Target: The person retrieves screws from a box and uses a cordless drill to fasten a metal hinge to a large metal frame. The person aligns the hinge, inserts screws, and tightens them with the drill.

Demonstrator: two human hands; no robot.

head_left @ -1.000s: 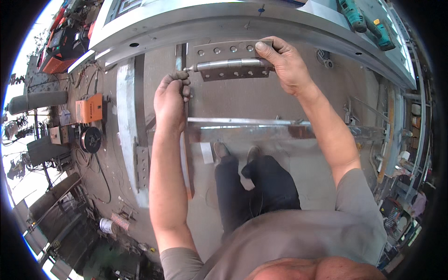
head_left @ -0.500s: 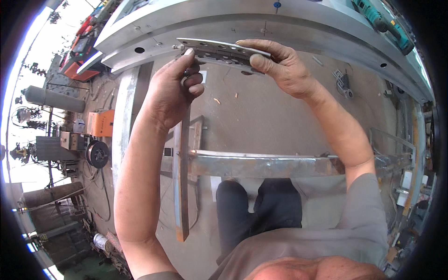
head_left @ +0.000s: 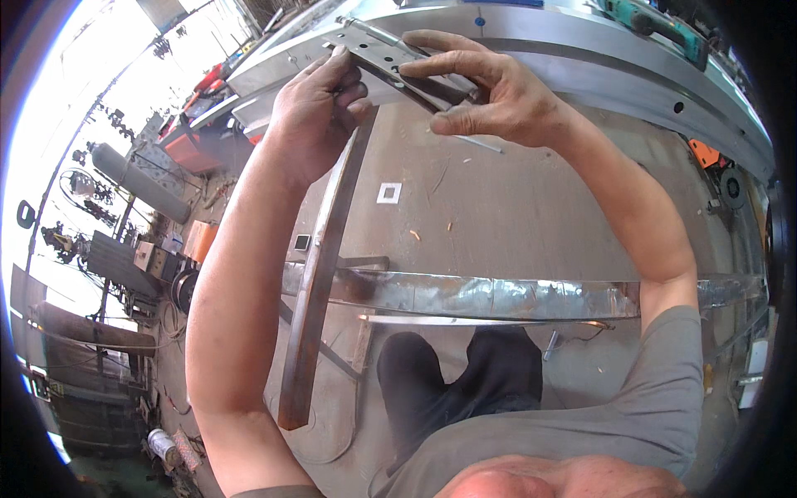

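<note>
Between my two hands, a steel hinge (head_left: 374,54) with drilled holes in its leaf and a round barrel along its far edge is held up tilted, its left end higher. My left hand (head_left: 320,124) pinches its left end, thumb on the leaf and the other fingers curled under. At the right end, my right hand (head_left: 510,95) grips it with the fingers over the top and the thumb at the lower edge. Part of the hinge is hidden behind the right fingers.
Beyond the hands runs a long grey steel frame (head_left: 573,62) with a green power tool (head_left: 664,29) on it. A rusty square tube (head_left: 320,282) slants beside my left forearm. Another steel tube (head_left: 481,295) crosses before my knees. A grey gas cylinder (head_left: 137,183) lies left.
The hinge has tilted, its left end rising and its leaf turning to show more holes. My right fingers have spread and shifted along it. The whole view has turned slightly.
</note>
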